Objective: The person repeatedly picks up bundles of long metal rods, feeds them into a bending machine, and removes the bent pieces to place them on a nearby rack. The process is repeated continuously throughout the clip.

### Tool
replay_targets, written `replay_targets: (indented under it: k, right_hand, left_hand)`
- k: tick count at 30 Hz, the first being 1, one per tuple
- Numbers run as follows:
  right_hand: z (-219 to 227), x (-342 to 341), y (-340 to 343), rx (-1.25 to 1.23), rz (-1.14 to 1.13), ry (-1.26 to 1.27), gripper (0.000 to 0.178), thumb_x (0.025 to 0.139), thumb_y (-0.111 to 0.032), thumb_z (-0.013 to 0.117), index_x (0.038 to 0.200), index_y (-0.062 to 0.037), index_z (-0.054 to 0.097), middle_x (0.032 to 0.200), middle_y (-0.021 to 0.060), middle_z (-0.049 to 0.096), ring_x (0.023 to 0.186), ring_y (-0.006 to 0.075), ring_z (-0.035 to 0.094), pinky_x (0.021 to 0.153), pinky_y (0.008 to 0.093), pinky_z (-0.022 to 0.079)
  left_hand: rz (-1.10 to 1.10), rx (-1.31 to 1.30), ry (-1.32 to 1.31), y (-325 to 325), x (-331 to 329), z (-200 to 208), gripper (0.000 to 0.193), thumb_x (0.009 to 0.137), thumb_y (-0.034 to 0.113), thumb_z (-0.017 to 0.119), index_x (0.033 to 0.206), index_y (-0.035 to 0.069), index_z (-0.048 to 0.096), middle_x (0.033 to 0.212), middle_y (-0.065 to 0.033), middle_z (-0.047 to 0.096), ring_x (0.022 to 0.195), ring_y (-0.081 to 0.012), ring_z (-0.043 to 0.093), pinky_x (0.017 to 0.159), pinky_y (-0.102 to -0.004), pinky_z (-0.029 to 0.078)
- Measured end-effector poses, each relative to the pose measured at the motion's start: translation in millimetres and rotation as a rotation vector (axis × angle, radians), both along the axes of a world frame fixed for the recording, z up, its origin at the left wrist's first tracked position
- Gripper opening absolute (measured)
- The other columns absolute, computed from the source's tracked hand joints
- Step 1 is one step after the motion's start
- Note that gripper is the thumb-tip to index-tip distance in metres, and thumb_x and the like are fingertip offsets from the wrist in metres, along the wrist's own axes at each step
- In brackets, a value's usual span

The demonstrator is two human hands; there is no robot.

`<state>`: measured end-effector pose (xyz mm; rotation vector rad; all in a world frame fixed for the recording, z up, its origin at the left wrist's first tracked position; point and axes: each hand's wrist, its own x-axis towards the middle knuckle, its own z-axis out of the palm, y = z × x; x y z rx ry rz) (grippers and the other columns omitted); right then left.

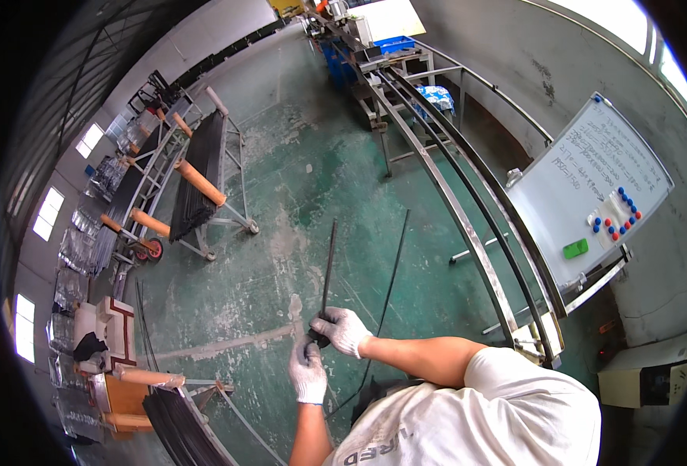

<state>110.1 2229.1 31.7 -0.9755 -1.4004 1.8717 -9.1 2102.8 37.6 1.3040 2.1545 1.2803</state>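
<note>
My right hand [343, 332], in a whitish work glove with dark fingertips, is closed round a thin black strip [329, 264]. The strip points up and away from me. Just below and to the left, my left hand [308, 376], gloved the same way, is curled at the strip's near end; the fingers of both hands almost meet there. What exactly lies between them is partly hidden. A second thin black strip [394, 268] runs slantwise beyond my right forearm, and that arm covers part of it.
A long metal rail frame [467, 225] curves along my right, beside a whiteboard [592, 186] with magnets. Wheeled racks hold bundles of black strips [200, 179] at the left; another bundle [176, 427] lies near lower left. A machine [351, 46] stands far ahead on the worn green floor.
</note>
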Motion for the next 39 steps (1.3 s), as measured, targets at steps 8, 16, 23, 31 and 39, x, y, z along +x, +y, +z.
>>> replay_targets:
  k: [8,16,23,31,39]
  right_hand:
    - [-17.2,-86.2,167.3,-0.288,-0.056,0.271,0.027,0.112,-0.025,0.073,0.108,0.0013,0.078,0.094,0.0068,0.082,0.081,0.0146,0.075,0.077,0.0365,0.062]
    - [-46.4,-108.1,376.2,0.169,-0.12,-0.283,0.038,0.103,-0.034,0.08,0.127,-0.0043,0.08,0.111,0.0127,0.084,0.103,0.0241,0.079,0.095,0.0389,0.061]
    - [-141.6,-5.7,471.6,-0.129,-0.52,-0.54,0.038,0.101,-0.035,0.079,0.123,-0.0047,0.083,0.116,0.0177,0.084,0.108,0.0305,0.08,0.099,0.0419,0.061]
    - [-239.1,38.2,546.6,-0.403,-0.493,-0.917,0.045,0.095,-0.04,0.075,0.125,-0.0075,0.084,0.127,0.024,0.081,0.119,0.0426,0.077,0.104,0.0503,0.061]
    - [-201.1,5.0,682.5,-0.239,-0.539,-0.72,0.045,0.096,-0.039,0.077,0.131,-0.0097,0.079,0.124,0.0222,0.081,0.118,0.0438,0.076,0.102,0.0512,0.061]
  left_hand:
    - [0.085,-0.184,-0.127,162.6,-91.0,-21.5,0.031,0.114,0.013,0.062,0.137,-0.004,0.07,0.108,-0.0134,0.078,0.091,-0.0203,0.074,0.086,-0.0384,0.059]
    - [-0.118,-0.216,-0.187,348.4,-211.2,-124.9,0.025,0.114,0.02,0.066,0.122,-0.003,0.07,0.097,-0.0119,0.073,0.09,-0.0217,0.068,0.086,-0.0385,0.057]
    - [-0.192,-0.339,-0.038,478.2,-286.7,-149.0,0.021,0.112,0.019,0.068,0.104,0.0,0.07,0.08,-0.0047,0.065,0.073,-0.0149,0.058,0.069,-0.0356,0.048]
    - [-0.311,-0.698,0.01,568.5,-359.0,-245.1,0.032,0.108,0.025,0.071,0.117,-0.006,0.073,0.106,-0.0205,0.08,0.095,-0.0271,0.074,0.086,-0.0441,0.058]
    - [-0.499,-0.931,0.035,787.5,-341.8,-204.5,0.041,0.109,0.025,0.07,0.134,-0.008,0.067,0.117,-0.0238,0.08,0.105,-0.0313,0.075,0.094,-0.0444,0.058]
